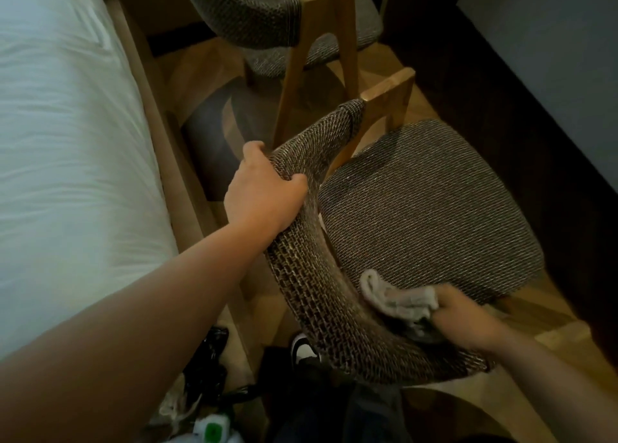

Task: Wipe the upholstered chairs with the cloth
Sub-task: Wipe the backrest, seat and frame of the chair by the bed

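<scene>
A chair with a brown woven seat [431, 205] and a curved woven backrest [311, 285] on wooden posts stands below me. My left hand [264, 192] grips the top of the backrest near its middle. My right hand [468, 319] is closed on a crumpled grey cloth [398, 297], which is pressed against the inner face of the backrest at the seat's near edge. A second chair [267, 18] with the same fabric stands farther away at the top of the view.
A bed with white bedding [63, 141] and a wooden frame runs along the left. A dark wall base [501, 108] borders the right. My shoe [302, 347], a black bag and a white-green item [212, 429] lie on the wooden floor near my feet.
</scene>
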`<state>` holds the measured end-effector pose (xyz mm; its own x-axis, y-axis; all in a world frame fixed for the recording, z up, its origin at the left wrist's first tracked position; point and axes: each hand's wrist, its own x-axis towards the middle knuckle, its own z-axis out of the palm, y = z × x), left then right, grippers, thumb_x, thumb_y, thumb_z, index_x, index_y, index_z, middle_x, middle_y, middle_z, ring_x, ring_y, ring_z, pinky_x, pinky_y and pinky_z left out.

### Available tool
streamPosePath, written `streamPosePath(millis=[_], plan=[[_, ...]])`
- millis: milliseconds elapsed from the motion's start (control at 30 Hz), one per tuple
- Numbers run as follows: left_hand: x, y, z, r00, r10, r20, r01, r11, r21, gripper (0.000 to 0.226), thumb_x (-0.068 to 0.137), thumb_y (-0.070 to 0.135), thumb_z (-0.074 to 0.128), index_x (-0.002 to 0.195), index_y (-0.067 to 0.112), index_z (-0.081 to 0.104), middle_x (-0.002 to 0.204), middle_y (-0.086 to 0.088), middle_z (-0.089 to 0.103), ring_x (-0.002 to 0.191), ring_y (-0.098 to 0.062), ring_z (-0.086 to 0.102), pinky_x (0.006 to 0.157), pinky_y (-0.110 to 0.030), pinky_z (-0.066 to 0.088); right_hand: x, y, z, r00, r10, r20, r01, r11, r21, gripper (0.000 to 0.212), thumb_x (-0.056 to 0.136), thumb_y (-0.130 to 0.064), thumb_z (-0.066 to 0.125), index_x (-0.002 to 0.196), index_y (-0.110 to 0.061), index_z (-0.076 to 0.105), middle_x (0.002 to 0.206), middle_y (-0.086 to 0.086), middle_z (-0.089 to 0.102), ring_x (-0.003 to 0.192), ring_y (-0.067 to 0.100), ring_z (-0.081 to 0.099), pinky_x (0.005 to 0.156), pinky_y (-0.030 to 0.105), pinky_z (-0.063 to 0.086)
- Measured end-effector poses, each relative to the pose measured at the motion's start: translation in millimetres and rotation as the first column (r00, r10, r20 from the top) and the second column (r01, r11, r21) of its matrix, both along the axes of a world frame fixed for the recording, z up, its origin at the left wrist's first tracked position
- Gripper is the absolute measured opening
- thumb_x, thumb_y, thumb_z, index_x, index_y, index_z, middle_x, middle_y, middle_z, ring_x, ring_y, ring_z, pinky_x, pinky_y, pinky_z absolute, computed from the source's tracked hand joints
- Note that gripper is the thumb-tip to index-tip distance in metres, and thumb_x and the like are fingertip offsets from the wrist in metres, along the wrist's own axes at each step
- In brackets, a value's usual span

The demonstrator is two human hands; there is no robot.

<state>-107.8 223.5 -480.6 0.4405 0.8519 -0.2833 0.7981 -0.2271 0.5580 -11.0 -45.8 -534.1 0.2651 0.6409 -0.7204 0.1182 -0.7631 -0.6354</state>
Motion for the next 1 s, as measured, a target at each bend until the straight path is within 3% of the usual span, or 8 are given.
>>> streamPosePath(millis=[100, 200, 367, 533, 733, 800, 867, 1000], plan=[[-3, -6, 0, 0.997, 0.018, 0.076, -0.021, 0.999, 0.034, 0.072, 0.083, 0.034, 0.065, 0.143, 0.019, 0.028, 0.135, 0.000, 0.050, 0.118, -0.019, 0.052, 0.091, -0.030, 0.041, -4, 28, 20, 0.961, -0.271, -0.054, 0.276, 0.948, 0.161, 0.039, 0.085, 0.016, 0.041, 0.106, -0.004, 0.068, 0.080, 0.013, 0.073, 0.067, 0.007, 0.070, 0.057, 0.020, 0.056], [-9, -11, 2, 0.990, 0.033, 0.134, -0.032, 0.999, -0.009, 0.070, 0.085, 0.029, 0.065, 0.144, 0.018, 0.028, 0.137, -0.001, 0.048, 0.120, -0.017, 0.050, 0.089, -0.026, 0.036, -26, 66, 38, 0.902, -0.417, -0.115, 0.430, 0.840, 0.330, 0.055, 0.075, 0.021, 0.044, 0.093, -0.025, 0.069, 0.078, -0.016, 0.073, 0.075, -0.003, 0.067, 0.061, 0.010, 0.050], [-31, -47, 4, 0.983, 0.035, 0.179, -0.029, 0.999, -0.037, 0.074, 0.091, 0.026, 0.059, 0.151, 0.021, 0.017, 0.150, -0.003, 0.032, 0.133, -0.017, 0.038, 0.098, -0.023, 0.028, -79, 89, 41, 0.974, -0.224, 0.039, 0.182, 0.869, 0.461, 0.061, 0.080, 0.011, 0.046, 0.130, -0.023, 0.056, 0.131, -0.009, 0.058, 0.126, 0.003, 0.047, 0.107, 0.019, 0.035], [-39, -78, 8, 0.997, -0.069, 0.019, 0.067, 0.993, 0.098, 0.080, 0.092, 0.022, 0.056, 0.154, 0.019, 0.006, 0.156, -0.017, 0.010, 0.141, -0.034, 0.023, 0.111, -0.042, 0.029, -70, 19, 29, 0.983, -0.144, 0.117, 0.098, 0.937, 0.335, 0.049, 0.080, 0.005, 0.052, 0.125, -0.013, 0.060, 0.119, -0.014, 0.057, 0.118, 0.003, 0.051, 0.098, 0.010, 0.039], [-37, -96, 13, 0.977, -0.119, -0.178, 0.148, 0.976, 0.157, 0.075, 0.090, 0.021, 0.054, 0.153, 0.020, 0.013, 0.156, -0.024, -0.003, 0.139, -0.045, 0.015, 0.109, -0.050, 0.031, -26, -83, 4, 0.906, 0.157, 0.394, -0.184, 0.982, 0.032, 0.058, 0.071, 0.007, 0.058, 0.115, -0.029, 0.067, 0.120, -0.022, 0.058, 0.124, -0.003, 0.045, 0.103, 0.013, 0.034], [-35, -96, 13, 0.976, -0.095, -0.195, 0.130, 0.976, 0.175, 0.075, 0.088, 0.020, 0.055, 0.152, 0.021, 0.016, 0.156, -0.024, -0.002, 0.139, -0.044, 0.016, 0.106, -0.049, 0.034, -4, -87, 8, 0.947, 0.070, 0.313, -0.085, 0.996, 0.035, 0.050, 0.074, 0.016, 0.056, 0.102, -0.022, 0.072, 0.103, -0.027, 0.064, 0.108, -0.010, 0.054, 0.096, 0.014, 0.044], [-31, -98, 12, 0.974, -0.070, -0.215, 0.116, 0.971, 0.207, 0.075, 0.087, 0.022, 0.056, 0.151, 0.022, 0.019, 0.156, -0.024, -0.001, 0.139, -0.043, 0.016, 0.104, -0.049, 0.036, 12, -74, 12, 0.964, -0.163, 0.209, 0.149, 0.986, 0.080, 0.042, 0.080, 0.020, 0.049, 0.083, -0.016, 0.070, 0.076, -0.018, 0.070, 0.077, -0.002, 0.064, 0.064, 0.007, 0.049], [-30, -100, 6, 0.969, -0.028, -0.245, 0.091, 0.964, 0.250, 0.074, 0.084, 0.027, 0.058, 0.150, 0.024, 0.024, 0.157, -0.023, 0.001, 0.141, -0.040, 0.016, 0.104, -0.050, 0.036, -4, -10, 17, 0.966, -0.256, -0.045, 0.259, 0.929, 0.265, 0.042, 0.088, 0.013, 0.044, 0.116, -0.012, 0.062, 0.093, 0.013, 0.072, 0.084, 0.018, 0.069, 0.069, 0.022, 0.055]])
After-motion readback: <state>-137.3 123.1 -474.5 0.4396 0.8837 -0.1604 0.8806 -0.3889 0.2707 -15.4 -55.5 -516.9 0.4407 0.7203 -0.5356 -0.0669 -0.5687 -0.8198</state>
